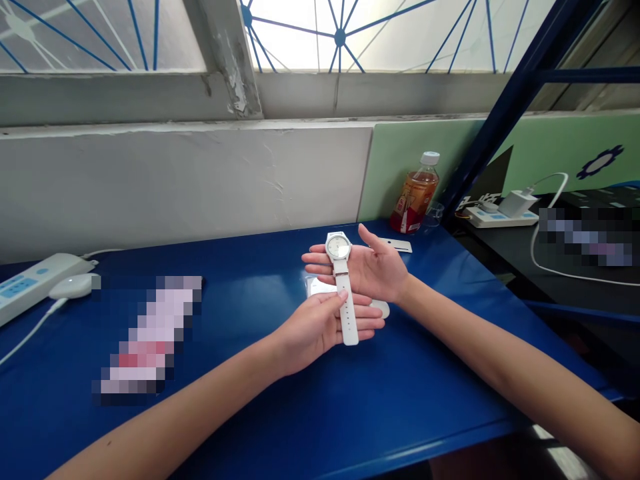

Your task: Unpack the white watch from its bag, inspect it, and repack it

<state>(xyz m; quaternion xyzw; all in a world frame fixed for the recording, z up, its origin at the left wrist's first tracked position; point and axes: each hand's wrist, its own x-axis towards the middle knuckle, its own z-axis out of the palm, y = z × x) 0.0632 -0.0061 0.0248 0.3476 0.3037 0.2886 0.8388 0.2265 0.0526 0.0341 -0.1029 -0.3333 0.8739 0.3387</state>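
A white wristwatch (343, 277) with a round pale dial and a white strap lies across my two hands above the blue table (280, 413). My right hand (373, 270) is held palm up with fingers stretched out, and the watch head rests on its fingers. My left hand (320, 327) is below it, palm up, with the strap lying over its fingers and the thumb pressing on the strap. A small clear plastic bag (320, 288) and a white piece (383, 308) lie on the table under the hands.
A bottle of amber drink (417, 197) stands at the table's back right beside a white card (397, 245). A white power strip (30, 283) and a cable lie at the left edge. Another power strip with a charger (505, 210) sits on the dark bench to the right, behind a blue frame post.
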